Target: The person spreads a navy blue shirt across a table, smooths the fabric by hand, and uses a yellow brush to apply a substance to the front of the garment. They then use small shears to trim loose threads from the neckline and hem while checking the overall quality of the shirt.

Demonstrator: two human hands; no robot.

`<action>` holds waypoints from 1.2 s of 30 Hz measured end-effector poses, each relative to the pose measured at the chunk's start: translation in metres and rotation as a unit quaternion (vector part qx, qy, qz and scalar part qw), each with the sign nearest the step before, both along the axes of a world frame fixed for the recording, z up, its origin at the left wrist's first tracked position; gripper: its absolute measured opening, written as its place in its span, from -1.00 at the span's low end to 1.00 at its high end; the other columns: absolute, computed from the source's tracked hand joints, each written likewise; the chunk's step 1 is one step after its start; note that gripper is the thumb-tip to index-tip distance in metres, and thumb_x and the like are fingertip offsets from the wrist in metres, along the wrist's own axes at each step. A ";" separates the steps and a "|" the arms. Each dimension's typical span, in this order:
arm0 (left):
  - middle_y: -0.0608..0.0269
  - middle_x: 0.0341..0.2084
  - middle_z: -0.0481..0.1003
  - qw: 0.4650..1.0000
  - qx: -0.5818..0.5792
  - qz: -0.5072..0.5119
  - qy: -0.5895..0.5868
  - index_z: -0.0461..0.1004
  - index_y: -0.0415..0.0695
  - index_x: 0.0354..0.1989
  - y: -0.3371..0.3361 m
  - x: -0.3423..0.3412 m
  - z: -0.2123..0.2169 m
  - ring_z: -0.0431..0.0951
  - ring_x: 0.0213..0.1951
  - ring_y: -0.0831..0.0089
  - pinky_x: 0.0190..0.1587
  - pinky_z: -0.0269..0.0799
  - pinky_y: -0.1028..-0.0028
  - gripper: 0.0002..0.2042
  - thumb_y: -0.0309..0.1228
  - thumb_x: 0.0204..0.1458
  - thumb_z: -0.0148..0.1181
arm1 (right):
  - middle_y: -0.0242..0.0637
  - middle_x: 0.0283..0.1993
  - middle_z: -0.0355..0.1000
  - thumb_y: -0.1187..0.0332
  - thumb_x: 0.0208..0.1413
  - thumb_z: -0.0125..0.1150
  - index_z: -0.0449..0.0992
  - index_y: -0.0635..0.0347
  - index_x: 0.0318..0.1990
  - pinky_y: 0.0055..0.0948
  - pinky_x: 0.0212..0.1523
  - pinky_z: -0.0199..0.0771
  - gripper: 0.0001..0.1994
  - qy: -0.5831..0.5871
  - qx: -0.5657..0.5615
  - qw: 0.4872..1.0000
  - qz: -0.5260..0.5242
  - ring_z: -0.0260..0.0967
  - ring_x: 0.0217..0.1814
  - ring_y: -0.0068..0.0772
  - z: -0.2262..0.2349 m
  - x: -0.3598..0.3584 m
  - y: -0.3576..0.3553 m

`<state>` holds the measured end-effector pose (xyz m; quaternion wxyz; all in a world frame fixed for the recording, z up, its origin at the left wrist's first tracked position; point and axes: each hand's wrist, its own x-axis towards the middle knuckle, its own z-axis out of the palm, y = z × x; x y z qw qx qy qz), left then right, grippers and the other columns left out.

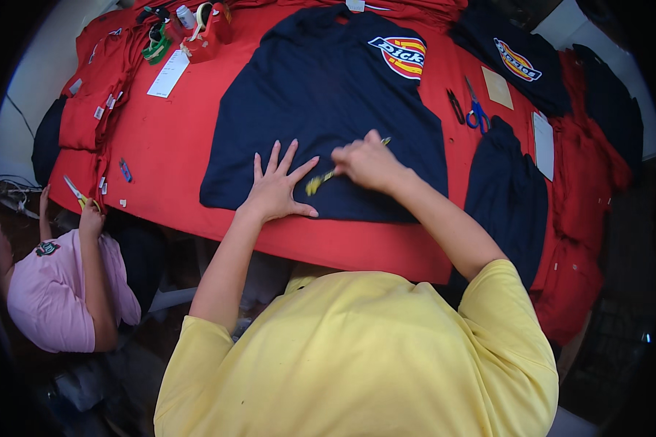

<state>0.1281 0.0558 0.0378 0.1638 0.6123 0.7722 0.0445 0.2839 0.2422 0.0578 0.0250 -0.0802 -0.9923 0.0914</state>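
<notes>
A dark navy garment (299, 109) with a colourful printed badge at its upper right lies spread out in front of me. My left hand (275, 188) rests flat on its lower part, fingers spread, holding nothing. To the right of it, my right hand (372, 163) is closed round a slim yellow brush (315, 183), slightly blurred. The brush's yellow head points down to the left, at or just above the cloth, between my two hands. Its other end pokes out past my knuckles.
Blue-handled scissors (477, 116) and black thread snips (455, 106) lie to the right. Tape dispensers (210, 33) stand at the back left. Folded red garments (87, 120) are stacked at the left. A co-worker in pink (73, 295) holds yellow-handled scissors (76, 192) there.
</notes>
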 end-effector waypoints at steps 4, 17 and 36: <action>0.13 0.47 -0.27 1.000 0.017 -0.004 -0.022 0.03 0.38 0.42 0.002 -0.002 0.000 -0.39 0.47 -0.03 0.35 -0.46 -0.27 0.13 0.23 -0.48 0.46 | -0.32 -0.46 0.49 0.24 0.10 0.22 0.46 0.05 -0.40 -0.22 -0.14 0.14 -0.85 0.016 0.000 0.999 0.028 0.47 -0.28 -0.27 -0.003 0.006 -0.005; 0.19 -0.09 0.46 0.944 0.306 -0.104 -0.067 0.55 -0.06 -0.16 -0.039 0.022 -0.024 0.43 -0.01 0.18 0.04 0.30 0.14 -0.63 -0.26 -0.20 0.41 | -0.33 -0.49 0.41 0.29 0.12 0.28 0.46 0.21 -0.15 -0.44 -0.36 0.36 -0.76 0.088 -0.373 0.883 -0.271 0.33 -0.43 -0.54 0.018 0.026 -0.035; 0.10 -0.15 0.55 0.544 0.774 0.235 -0.225 0.39 -0.24 -0.09 -0.002 -0.180 0.247 0.56 -0.21 0.46 -0.07 0.53 0.46 -0.85 -0.51 0.21 0.01 | -0.22 -0.01 0.40 0.22 0.09 0.22 0.50 0.14 -0.09 -0.19 -0.15 0.51 -0.72 -0.048 -0.159 0.973 -0.162 0.49 -0.11 -0.11 0.010 0.080 -0.106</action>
